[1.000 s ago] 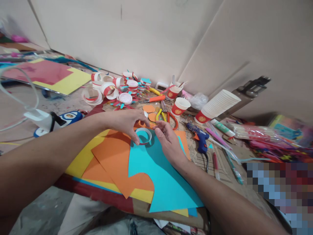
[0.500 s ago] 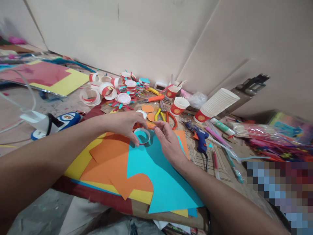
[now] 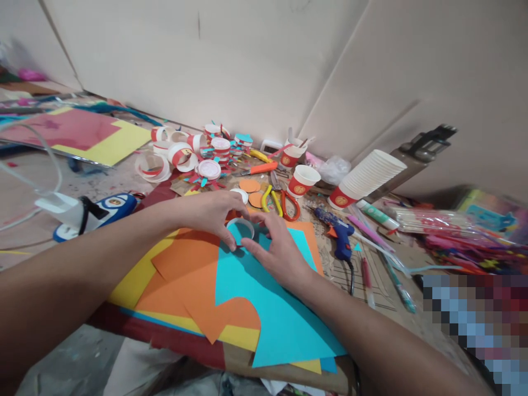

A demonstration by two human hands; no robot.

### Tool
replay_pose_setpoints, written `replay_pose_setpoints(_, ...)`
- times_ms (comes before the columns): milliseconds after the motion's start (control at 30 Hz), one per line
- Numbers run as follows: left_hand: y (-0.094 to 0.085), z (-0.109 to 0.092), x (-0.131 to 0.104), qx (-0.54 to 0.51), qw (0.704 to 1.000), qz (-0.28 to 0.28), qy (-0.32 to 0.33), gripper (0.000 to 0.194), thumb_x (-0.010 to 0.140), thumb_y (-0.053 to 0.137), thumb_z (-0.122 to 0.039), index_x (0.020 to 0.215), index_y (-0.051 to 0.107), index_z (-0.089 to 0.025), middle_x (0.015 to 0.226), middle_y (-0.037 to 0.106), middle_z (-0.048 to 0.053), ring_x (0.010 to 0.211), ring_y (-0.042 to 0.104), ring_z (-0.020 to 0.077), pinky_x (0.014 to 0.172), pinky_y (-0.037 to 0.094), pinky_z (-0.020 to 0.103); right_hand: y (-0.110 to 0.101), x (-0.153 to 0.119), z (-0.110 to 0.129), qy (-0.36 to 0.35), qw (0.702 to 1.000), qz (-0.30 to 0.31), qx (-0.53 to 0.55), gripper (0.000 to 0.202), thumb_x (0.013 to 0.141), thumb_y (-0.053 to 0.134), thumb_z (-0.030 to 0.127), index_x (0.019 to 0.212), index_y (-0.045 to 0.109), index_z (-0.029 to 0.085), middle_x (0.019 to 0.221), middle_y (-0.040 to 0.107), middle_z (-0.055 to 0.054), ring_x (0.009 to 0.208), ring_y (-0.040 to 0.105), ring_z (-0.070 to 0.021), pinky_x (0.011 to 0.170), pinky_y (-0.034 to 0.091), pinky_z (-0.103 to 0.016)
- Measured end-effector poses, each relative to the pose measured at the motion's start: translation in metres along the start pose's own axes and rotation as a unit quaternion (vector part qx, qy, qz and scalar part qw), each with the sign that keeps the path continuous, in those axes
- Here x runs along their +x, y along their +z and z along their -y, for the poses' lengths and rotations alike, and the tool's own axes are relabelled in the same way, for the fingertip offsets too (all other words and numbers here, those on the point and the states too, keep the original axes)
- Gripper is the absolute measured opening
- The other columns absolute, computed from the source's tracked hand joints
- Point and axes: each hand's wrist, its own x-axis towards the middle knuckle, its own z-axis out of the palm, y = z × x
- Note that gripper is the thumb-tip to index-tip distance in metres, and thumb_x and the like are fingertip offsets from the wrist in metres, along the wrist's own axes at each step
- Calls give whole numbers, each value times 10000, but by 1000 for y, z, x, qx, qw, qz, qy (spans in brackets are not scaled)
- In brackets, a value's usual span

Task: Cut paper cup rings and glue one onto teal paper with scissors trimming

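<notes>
Fig.: L hand (image 3: pixel 210 212) pinches paper ring (image 3: pixel 240 230) upright on cyan sheet (image 3: pixel 268 291). R hand (image 3: pixel 276 250), fingers spread open, presses sheet flat beside ring, steadying both.

Paper ring (image 3: pixel 240 226) on top sheet (image 3: pixel 272 297), between left hand (image 3: pixel 208 212) and right hand (image 3: pixel 276 250). Scissors (image 3: pixel 280 201) just behind. Glue gun (image 3: pixel 336 234) right. Cup stack (image 3: pixel 367 176) farther right, behind.
</notes>
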Motion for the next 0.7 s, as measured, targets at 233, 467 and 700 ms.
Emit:
replay_pose_setpoints(233,-2,5,0,-20,1000,2,-8,804,564,819,-595,1230,608,-198,1115,636,79,981,593,211,809,431,255,1,-1,3,-44,998,5,-49,197,843,704,359,998,658,246,1124,598,-84,1102,516,-249,962,428,-431)
replay_pose_setpoints(467,-11,8,-3,-27,997,49,-44,650,610,807,-541,1136,660,-188,1015,664,51,878,609,171,712,422,218,1,0,3,-23,999,-2,-44,164,850,696,364,934,658,229,1035,631,-69,1044,540,-237,922,431,-410)
replay_pose_setpoints(700,-13,10,-4,-50,996,68,-34,549,645,796,-464,1111,683,-198,959,682,30,844,602,150,696,417,199,0,0,2,6,999,-27,-44,195,844,696,390,800,632,211,945,637,-63,996,547,-232,883,432,-383)
